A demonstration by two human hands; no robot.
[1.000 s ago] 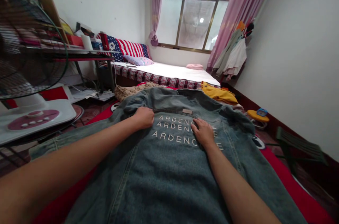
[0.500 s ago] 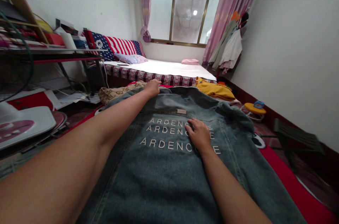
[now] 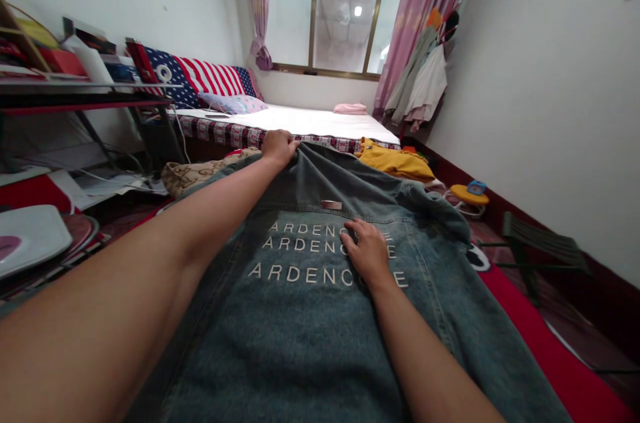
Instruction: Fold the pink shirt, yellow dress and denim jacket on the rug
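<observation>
While the bare left hand (image 3: 279, 147) pinches the upper edge of a faded blue denim jacket (image 3: 310, 323), lying back-up, the bare right hand (image 3: 367, 246) rests on its back, fingers spread; mustard-yellow garment (image 3: 395, 161) beyond; bright red cloth (image 3: 523, 336) beneath, right.

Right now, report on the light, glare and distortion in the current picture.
Head view: a small bright spot glares on the window; head view: the white bed sheet looks washed out; head view: the denim jacket is darker beside the left arm; head view: that arm looms large toward the lower left corner, as through a wide lens.
</observation>
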